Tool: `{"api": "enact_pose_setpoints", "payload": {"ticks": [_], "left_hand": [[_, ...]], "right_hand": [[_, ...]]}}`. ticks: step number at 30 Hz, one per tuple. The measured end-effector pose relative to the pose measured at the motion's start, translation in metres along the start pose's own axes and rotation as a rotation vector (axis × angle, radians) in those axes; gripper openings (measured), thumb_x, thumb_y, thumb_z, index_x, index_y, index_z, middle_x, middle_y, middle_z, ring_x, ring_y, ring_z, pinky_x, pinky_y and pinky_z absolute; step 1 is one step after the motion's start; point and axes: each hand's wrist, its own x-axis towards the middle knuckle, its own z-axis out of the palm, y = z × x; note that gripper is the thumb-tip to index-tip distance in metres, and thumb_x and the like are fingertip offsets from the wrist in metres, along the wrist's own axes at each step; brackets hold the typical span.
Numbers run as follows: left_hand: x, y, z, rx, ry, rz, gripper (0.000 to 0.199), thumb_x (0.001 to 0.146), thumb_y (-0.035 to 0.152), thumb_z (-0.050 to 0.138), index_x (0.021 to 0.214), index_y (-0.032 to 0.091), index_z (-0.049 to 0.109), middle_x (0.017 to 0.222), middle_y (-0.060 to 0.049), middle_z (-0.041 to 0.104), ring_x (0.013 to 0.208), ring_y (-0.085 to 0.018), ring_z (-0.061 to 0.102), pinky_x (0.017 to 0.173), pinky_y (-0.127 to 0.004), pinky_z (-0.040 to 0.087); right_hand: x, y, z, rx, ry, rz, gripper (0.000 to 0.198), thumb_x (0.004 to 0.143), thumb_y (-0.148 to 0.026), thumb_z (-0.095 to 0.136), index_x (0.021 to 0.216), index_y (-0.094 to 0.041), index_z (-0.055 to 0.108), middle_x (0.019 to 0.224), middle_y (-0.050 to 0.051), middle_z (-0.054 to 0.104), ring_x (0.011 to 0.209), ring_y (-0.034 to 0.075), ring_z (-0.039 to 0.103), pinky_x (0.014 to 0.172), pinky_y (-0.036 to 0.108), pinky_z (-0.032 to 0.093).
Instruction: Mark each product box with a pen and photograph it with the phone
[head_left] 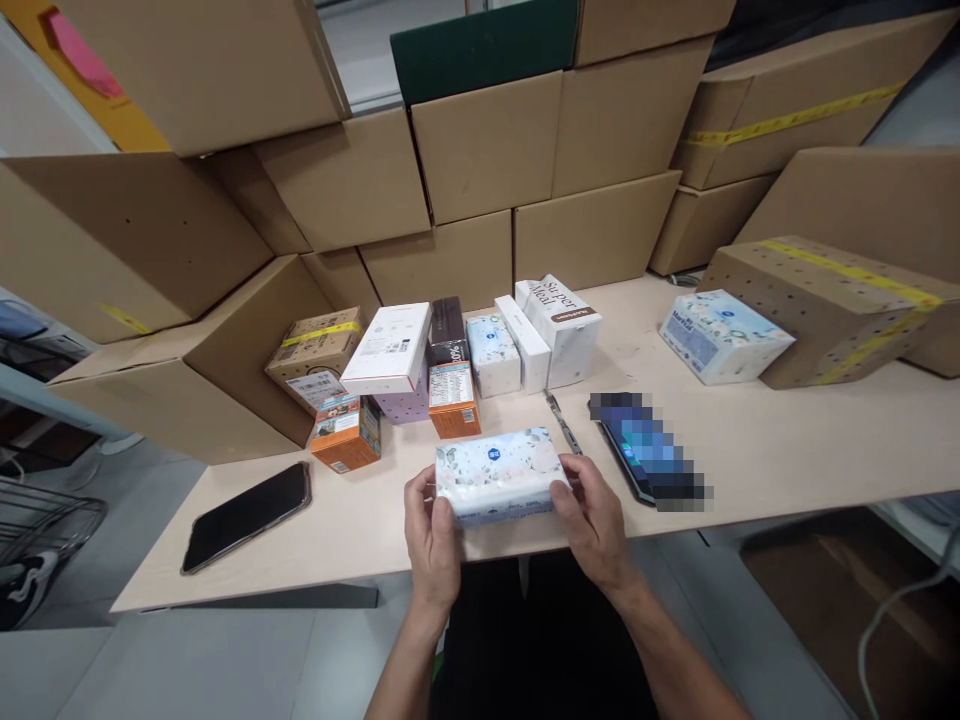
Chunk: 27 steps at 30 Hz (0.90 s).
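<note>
Left hand [431, 540] and right hand [596, 515] pinch the tissue pack [499, 470] by its ends, below centre, near the table [360, 540] edge. Squeezing hard could dent it; a slack grip might drop it. Just above, an orange box [454, 402] and slim tool [562, 422] crowd it; cartons [487, 145] wall the upper frame, a phone [247, 517] lies lower left.

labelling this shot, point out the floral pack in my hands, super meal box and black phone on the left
Floral pack [502, 470], head view: top face
Super Meal box [574, 350], head view: front face
Black phone [246, 518], head view: dark face
</note>
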Motion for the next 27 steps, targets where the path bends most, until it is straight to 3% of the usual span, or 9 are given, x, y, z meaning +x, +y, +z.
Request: {"api": "enact_pose_setpoints", "payload": {"ticks": [11,14,18,22,27], "left_hand": [[-0.001,-0.002,-0.001,0.003,-0.006,0.034,0.04,0.096,0.047,0.048,0.125,0.021,0.055,0.12,-0.009,0.059,0.107,-0.023,0.057,0.085,-0.032,0.049],[-0.001,-0.005,-0.002,0.007,0.02,0.107,0.038,0.095,0.045,0.052,0.125,0.022,0.057,0.12,-0.008,0.059,0.109,-0.022,0.057,0.09,-0.034,0.049],[-0.004,-0.013,-0.002,-0.085,0.067,0.228,0.042,0.088,0.039,0.063,0.127,0.023,0.056,0.127,-0.01,0.055,0.119,-0.025,0.054,0.101,-0.039,0.046],[-0.008,-0.019,0.0,-0.094,0.065,0.243,0.05,0.087,0.035,0.065,0.133,0.025,0.049,0.127,-0.011,0.051,0.119,-0.025,0.054,0.102,-0.043,0.046],[-0.007,-0.009,-0.001,0.159,0.014,0.367,0.046,0.089,0.037,0.061,0.132,0.024,0.051,0.131,-0.013,0.046,0.13,-0.03,0.044,0.106,-0.05,0.041]], "right_hand": [[0.001,0.003,0.001,-0.01,0.003,-0.049,0.028,0.095,-0.043,0.05,0.113,-0.022,0.055,0.105,0.006,0.059,0.083,0.017,0.059,0.068,0.028,0.05],[0.003,0.002,-0.001,-0.018,-0.009,-0.122,0.029,0.097,-0.039,0.048,0.118,-0.023,0.056,0.118,0.009,0.059,0.103,0.022,0.06,0.083,0.032,0.052],[0.005,0.005,0.0,0.047,-0.081,-0.197,0.037,0.096,-0.03,0.048,0.133,-0.026,0.05,0.142,0.01,0.05,0.132,0.025,0.048,0.106,0.04,0.044],[0.002,0.015,0.004,0.082,-0.006,-0.176,0.032,0.094,-0.022,0.05,0.125,-0.026,0.054,0.136,0.01,0.055,0.129,0.025,0.052,0.107,0.043,0.044],[0.0,0.015,0.002,0.123,0.052,-0.165,0.026,0.093,-0.023,0.05,0.117,-0.024,0.059,0.128,0.01,0.059,0.12,0.024,0.058,0.101,0.042,0.049]]}}
